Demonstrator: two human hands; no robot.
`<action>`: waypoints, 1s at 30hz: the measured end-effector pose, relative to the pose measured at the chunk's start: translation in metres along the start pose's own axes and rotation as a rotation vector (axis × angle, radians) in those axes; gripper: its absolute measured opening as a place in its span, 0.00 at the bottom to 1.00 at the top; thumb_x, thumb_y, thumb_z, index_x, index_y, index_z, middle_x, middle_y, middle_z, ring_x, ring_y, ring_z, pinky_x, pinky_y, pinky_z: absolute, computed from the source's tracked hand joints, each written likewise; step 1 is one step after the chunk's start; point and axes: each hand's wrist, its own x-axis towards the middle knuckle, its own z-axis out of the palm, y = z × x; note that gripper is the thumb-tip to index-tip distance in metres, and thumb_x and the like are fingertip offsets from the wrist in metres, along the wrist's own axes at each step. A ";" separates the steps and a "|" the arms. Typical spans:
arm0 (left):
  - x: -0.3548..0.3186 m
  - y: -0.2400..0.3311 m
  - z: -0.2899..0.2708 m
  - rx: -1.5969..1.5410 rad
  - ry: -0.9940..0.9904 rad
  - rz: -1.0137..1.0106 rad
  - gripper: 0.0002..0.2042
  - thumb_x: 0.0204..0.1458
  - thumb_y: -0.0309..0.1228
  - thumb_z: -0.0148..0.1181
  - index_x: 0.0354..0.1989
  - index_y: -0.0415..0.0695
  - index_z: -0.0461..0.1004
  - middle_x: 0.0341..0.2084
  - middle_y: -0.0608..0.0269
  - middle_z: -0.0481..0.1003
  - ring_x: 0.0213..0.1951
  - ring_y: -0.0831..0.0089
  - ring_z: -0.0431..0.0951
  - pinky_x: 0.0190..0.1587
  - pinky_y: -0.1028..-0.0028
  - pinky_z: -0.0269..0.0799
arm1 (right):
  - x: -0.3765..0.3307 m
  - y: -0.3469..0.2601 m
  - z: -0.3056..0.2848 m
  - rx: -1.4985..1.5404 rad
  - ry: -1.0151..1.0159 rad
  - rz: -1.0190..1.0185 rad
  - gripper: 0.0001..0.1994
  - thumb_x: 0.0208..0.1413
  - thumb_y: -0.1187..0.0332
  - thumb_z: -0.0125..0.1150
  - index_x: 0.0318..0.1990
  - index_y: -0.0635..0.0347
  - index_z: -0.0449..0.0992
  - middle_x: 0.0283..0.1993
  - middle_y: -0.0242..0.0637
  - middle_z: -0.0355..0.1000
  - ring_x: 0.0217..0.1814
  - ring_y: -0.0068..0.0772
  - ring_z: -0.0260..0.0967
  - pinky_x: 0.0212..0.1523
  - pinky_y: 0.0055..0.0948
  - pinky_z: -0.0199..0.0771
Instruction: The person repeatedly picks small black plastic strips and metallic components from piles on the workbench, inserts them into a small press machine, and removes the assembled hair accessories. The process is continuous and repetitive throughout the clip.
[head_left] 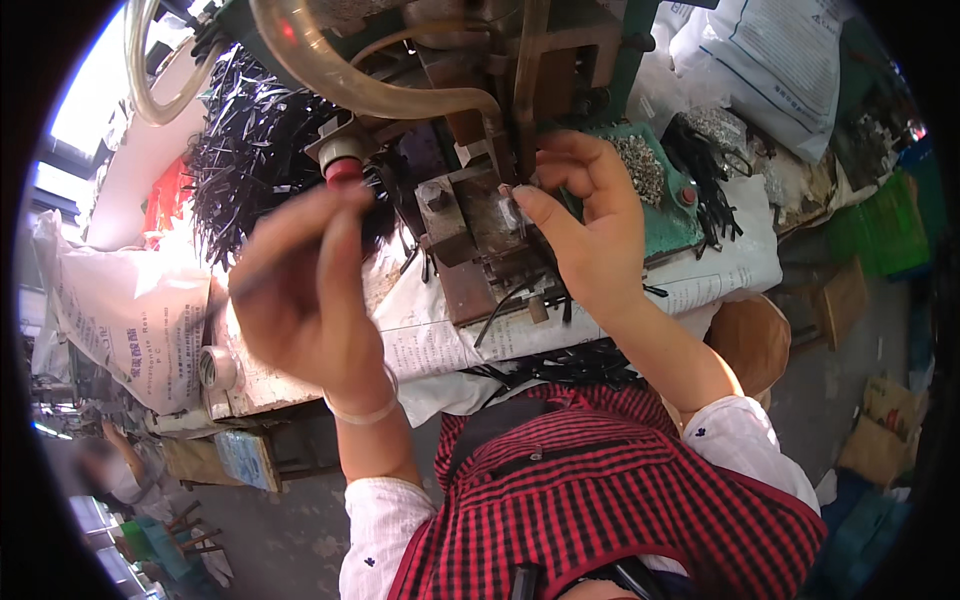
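Note:
My left hand (pixel 300 285) is smeared by motion, its fingertips near a red knob (pixel 343 168) on the machine. A dark streak crosses its palm; what it is cannot be made out. My right hand (pixel 597 225) reaches to the metal fixture (pixel 475 215) of a bench press. Thumb and forefinger close together there at a tiny part, too small to name. Beside the thumb tip a shiny metal piece (pixel 511 212) sits in the fixture. Thin black strips (pixel 505 308) hang down at the fixture's front.
A big pile of black strips (pixel 245 150) lies at the left. Clear hoses (pixel 375 92) arch over the fixture. Right of it, a green tray (pixel 668 222) holds small metal parts (pixel 640 168). White sacks (pixel 130 320) flank the bench. A tape roll (pixel 217 368) stands at the near left edge.

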 end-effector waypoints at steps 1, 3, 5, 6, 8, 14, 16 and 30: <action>0.008 -0.005 0.004 -0.005 0.016 -0.037 0.10 0.57 0.12 0.60 0.47 0.31 0.72 0.39 0.45 0.81 0.38 0.68 0.82 0.43 0.77 0.78 | -0.002 -0.006 0.000 0.016 -0.011 0.013 0.23 0.56 0.79 0.64 0.59 0.66 0.69 0.48 0.36 0.77 0.50 0.26 0.76 0.54 0.27 0.73; 0.011 -0.003 0.006 0.039 0.026 -0.023 0.09 0.57 0.12 0.61 0.45 0.32 0.73 0.41 0.47 0.82 0.38 0.68 0.82 0.43 0.72 0.79 | -0.009 -0.023 0.004 0.078 -0.038 0.076 0.24 0.56 0.81 0.61 0.62 0.66 0.67 0.52 0.38 0.76 0.52 0.27 0.75 0.55 0.27 0.72; -0.009 -0.016 0.003 0.052 -0.144 0.290 0.10 0.53 0.13 0.65 0.43 0.34 0.76 0.41 0.48 0.82 0.33 0.67 0.81 0.36 0.72 0.77 | -0.020 -0.035 -0.002 0.079 -0.087 0.062 0.26 0.57 0.83 0.55 0.65 0.66 0.66 0.59 0.40 0.72 0.57 0.30 0.74 0.59 0.27 0.70; -0.018 -0.017 0.004 0.111 -0.247 0.420 0.11 0.51 0.15 0.67 0.42 0.35 0.78 0.41 0.48 0.82 0.31 0.66 0.81 0.34 0.71 0.77 | -0.021 -0.038 -0.009 0.038 -0.141 0.082 0.27 0.57 0.83 0.54 0.66 0.67 0.65 0.61 0.40 0.72 0.59 0.30 0.73 0.62 0.28 0.68; -0.031 -0.005 0.015 0.191 -0.540 0.495 0.11 0.46 0.19 0.70 0.39 0.39 0.79 0.40 0.50 0.82 0.28 0.67 0.80 0.31 0.72 0.76 | -0.009 -0.045 -0.025 -0.035 -0.271 0.094 0.28 0.58 0.83 0.52 0.69 0.68 0.63 0.64 0.41 0.71 0.63 0.30 0.70 0.67 0.31 0.65; -0.050 -0.021 0.046 0.298 -0.513 0.685 0.09 0.44 0.23 0.71 0.34 0.44 0.78 0.39 0.56 0.81 0.21 0.77 0.74 0.23 0.77 0.69 | 0.022 0.029 -0.116 -0.308 0.273 -0.077 0.22 0.62 0.85 0.48 0.61 0.59 0.74 0.54 0.35 0.77 0.55 0.26 0.73 0.57 0.24 0.69; -0.051 -0.023 0.046 0.264 -0.497 0.679 0.13 0.41 0.19 0.74 0.36 0.42 0.79 0.36 0.56 0.83 0.20 0.74 0.75 0.20 0.77 0.68 | 0.008 0.058 -0.144 -0.449 0.302 -0.030 0.18 0.60 0.80 0.56 0.56 0.58 0.77 0.49 0.34 0.78 0.54 0.27 0.74 0.56 0.25 0.70; -0.101 -0.012 0.017 0.173 -0.426 0.234 0.16 0.42 0.22 0.74 0.42 0.42 0.83 0.47 0.52 0.84 0.31 0.69 0.83 0.29 0.74 0.75 | -0.015 0.072 -0.128 -1.407 0.017 -0.155 0.05 0.51 0.69 0.69 0.33 0.57 0.79 0.39 0.41 0.75 0.48 0.50 0.71 0.47 0.48 0.71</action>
